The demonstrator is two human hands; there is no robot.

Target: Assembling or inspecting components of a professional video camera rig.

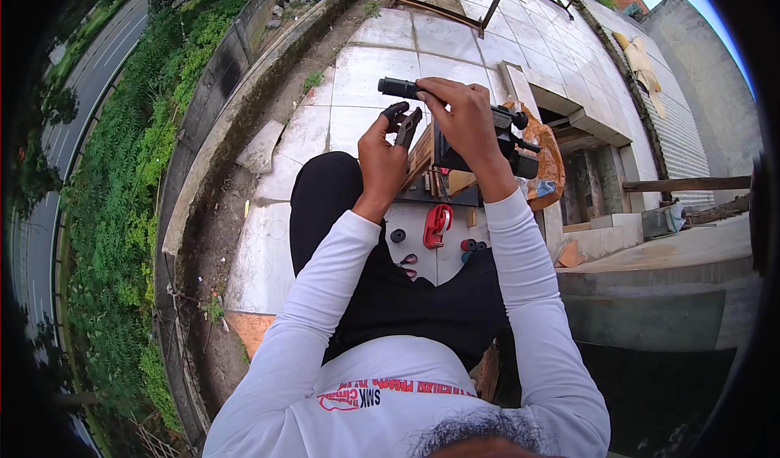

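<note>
Pale floor tiles (370,72) stretch away outdoors, a low wall (236,121) and thick greenery (122,231) down the left flank, and both white-sleeved arms reach forward, converging over the middle. Up goes the right hand (463,121), wrist raised, back of the hand showing, thumb and fingers pinched on one end of a black cylinder (398,87). That cylinder sits in the air above the tiles, long axis nearly crosswise, its free end pointing left. Just below and left, the left hand (383,162) stands upright from the forearm, closed around a dark pliers-like tool (408,128); its long axis runs away from the body, leaning right, tip pointing forward, close to the cylinder but apart from it. Beyond the right wrist, a black mechanical device (525,164), partly hidden, with an orange-brown bag (551,162) beside it. Down between the knees: a red tape dispenser (437,226) and a small black roll (397,235).
</note>
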